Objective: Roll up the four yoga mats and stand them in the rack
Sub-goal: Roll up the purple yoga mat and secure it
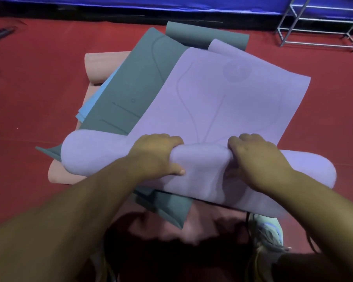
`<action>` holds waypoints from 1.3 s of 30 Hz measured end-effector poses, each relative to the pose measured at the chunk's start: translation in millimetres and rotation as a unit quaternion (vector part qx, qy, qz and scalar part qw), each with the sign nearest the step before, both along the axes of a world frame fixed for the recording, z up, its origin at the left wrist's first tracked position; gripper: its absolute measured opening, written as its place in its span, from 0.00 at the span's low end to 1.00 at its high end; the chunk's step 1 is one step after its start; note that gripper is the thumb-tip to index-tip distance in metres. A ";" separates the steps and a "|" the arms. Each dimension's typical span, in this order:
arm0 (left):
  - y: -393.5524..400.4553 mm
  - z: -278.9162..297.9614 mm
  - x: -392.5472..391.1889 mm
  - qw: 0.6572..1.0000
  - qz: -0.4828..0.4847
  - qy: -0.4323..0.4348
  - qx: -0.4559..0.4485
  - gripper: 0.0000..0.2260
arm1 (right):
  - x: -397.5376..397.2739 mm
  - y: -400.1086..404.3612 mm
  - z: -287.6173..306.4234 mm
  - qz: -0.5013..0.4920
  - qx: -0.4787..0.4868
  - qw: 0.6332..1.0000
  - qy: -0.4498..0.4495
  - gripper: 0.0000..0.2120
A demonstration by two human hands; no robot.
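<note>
Red floor (pixel 29 98) | left hand (pixel 155 155), right hand (pixel 255 159) grip purple mat (pixel 222 102) roll between them

Both bare forearms reach in from the bottom corners of the frame and converge toward its middle, backs of the hands turned up to the camera. The left hand (pixel 157 156) sits just left of centre, knuckles arched, fingers curled forward and down over the rolled edge of the purple yoga mat (pixel 222 102), its thumb stretched rightward along the near side of the roll. The right hand (pixel 257 159) sits just right of centre, fingers likewise curled over the top of the roll; its thumb is hidden. The two hands are near each other but apart, with a short stretch of roll between them. Both wrists are nearly straight.
</note>
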State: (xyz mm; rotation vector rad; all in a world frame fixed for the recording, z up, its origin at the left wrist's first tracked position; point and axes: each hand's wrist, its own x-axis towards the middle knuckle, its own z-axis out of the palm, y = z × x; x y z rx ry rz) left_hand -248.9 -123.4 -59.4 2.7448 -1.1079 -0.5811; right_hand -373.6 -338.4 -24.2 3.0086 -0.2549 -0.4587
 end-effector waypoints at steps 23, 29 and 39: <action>-27.2 1.7 -19.5 0.991 -0.079 0.009 0.111 0.19 | 4.3 32.3 -21.1 -0.021 0.199 0.975 0.102 0.11; -30.9 -3.2 -25.7 0.983 -0.139 -0.093 0.081 0.23 | 4.8 19.1 -25.0 -0.072 0.279 0.948 0.138 0.14; -31.9 -6.9 -32.1 0.994 -0.067 -0.012 0.083 0.21 | 0.5 29.3 -22.1 -0.010 0.181 0.981 0.072 0.14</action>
